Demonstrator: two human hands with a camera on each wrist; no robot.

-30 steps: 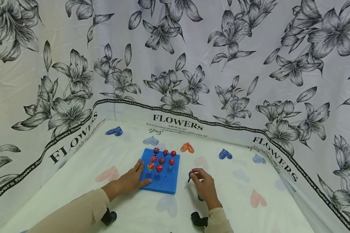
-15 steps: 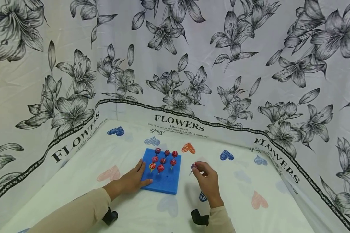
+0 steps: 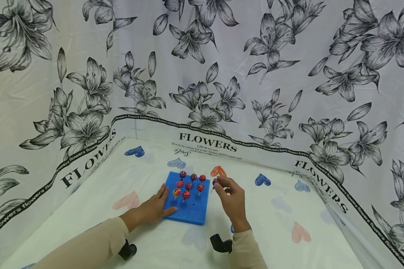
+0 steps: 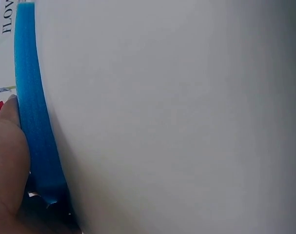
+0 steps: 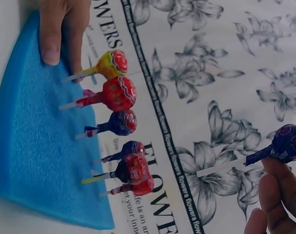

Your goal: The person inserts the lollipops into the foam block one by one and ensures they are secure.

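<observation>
A blue foam block [image 3: 193, 215] lies flat on the white cloth, with several wrapped lollipops [image 3: 186, 194] standing in rows by their sticks in its far part. My left hand [image 3: 149, 211] rests along the block's left side, its thumb on the top face and the other fingers spread at the edge. Just past the block's right edge, my right hand [image 3: 233, 200] pinches a dark blue wrapped lollipop [image 5: 286, 142] by its head. The white stick points down and to the left, free of the foam. A small dark hole [image 3: 193, 204] shows in the block's near half.
White cloth [image 3: 272, 231] printed with hearts covers the surface. Behind it rises a curtain [image 3: 202, 48] with a lily print. A black wrist camera [image 3: 220, 243] sits by the right sleeve, another black piece [image 3: 127, 250] by the left.
My right hand has lifted the lollipop and brought it forward and left to the block's right edge, its stick now showing. The left hand stays on the block.
</observation>
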